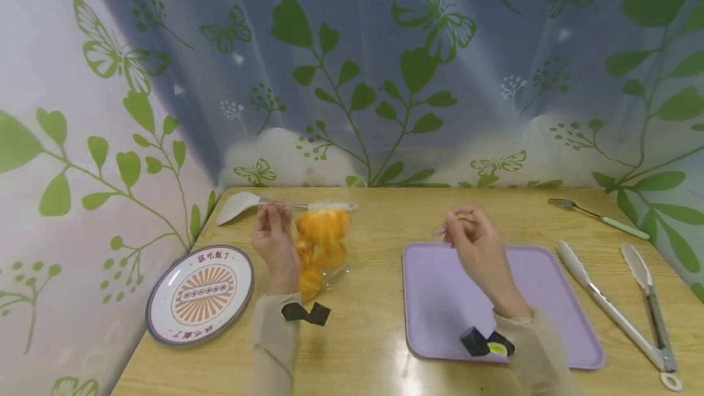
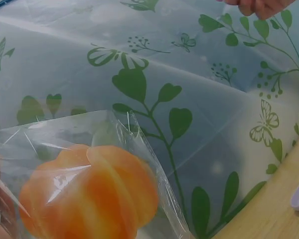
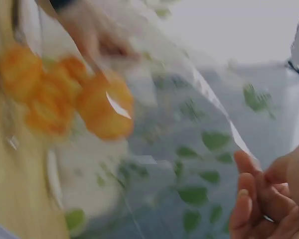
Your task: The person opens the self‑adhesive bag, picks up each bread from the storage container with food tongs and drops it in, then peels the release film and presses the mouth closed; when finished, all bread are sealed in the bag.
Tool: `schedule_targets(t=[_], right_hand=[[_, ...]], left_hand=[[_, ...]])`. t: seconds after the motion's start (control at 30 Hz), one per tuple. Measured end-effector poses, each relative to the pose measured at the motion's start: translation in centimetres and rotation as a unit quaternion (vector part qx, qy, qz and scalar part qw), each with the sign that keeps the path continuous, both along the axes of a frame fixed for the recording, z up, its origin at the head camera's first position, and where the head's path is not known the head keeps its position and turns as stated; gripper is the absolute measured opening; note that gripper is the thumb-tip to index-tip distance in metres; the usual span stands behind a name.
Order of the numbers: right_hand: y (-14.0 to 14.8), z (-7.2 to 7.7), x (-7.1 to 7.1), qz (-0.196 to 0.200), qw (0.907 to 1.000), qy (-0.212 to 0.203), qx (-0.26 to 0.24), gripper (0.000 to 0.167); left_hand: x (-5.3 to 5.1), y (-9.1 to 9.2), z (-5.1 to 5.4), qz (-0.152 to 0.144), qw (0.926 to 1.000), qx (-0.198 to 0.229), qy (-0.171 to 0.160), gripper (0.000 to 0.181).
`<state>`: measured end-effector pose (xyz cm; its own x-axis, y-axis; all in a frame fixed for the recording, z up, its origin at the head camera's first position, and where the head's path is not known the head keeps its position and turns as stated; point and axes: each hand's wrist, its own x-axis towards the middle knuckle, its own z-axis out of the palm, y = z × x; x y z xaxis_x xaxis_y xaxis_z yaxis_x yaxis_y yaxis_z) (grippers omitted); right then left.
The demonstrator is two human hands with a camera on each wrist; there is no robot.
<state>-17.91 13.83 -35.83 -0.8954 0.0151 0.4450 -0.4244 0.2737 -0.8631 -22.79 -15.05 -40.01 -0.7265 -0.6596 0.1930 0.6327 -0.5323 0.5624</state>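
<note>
A clear plastic bag (image 2: 109,124) holds several orange-yellow, lobed pieces (image 1: 323,226) that look like bread rolls. My left hand (image 1: 277,243) pinches the bag by its upper part, left of the rolls, above the table. In the left wrist view one roll (image 2: 97,191) shows large through the film. My right hand (image 1: 474,246) is raised over the back of a lilac tray (image 1: 451,304). In the right wrist view a bright film edge (image 3: 217,102) runs to the thumb and fingers of this hand (image 3: 269,194), which pinch it. The film between the hands is barely visible from the head.
Left of the left hand lies a round patterned plate (image 1: 159,316). Behind that hand is a white-headed spatula or spoon (image 1: 239,205). Tongs (image 1: 610,310) lie open right of the tray, with a fork (image 1: 599,216) farther back. A patterned curtain (image 1: 363,139) hangs behind the wooden table (image 1: 379,219).
</note>
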Motion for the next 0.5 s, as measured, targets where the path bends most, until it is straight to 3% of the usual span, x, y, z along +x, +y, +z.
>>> schedule_targets(t=[0.13,0.27,0.4,0.5], right_hand=[[-3.1,-2.3,1.6,0.086,0.9924,-0.031,0.083,0.007],[-5.5,-5.3,1.4,0.136,0.9778,-0.105,0.120,0.011],[-6.9,-8.2,0.7,0.153,0.9610,-0.185,0.137,0.024],[-7.2,-9.7,0.2,0.149,0.9535,-0.208,0.159,0.030]], left_hand=[[-0.1,-0.2,0.1,0.000,1.0000,-0.007,0.003,0.008],[-0.1,-0.2,0.1,0.005,0.9999,-0.016,0.002,0.006],[-0.1,0.1,0.0,-0.001,0.9997,-0.023,0.011,0.006],[0.0,0.4,0.0,-0.007,0.9994,-0.022,0.024,0.007]])
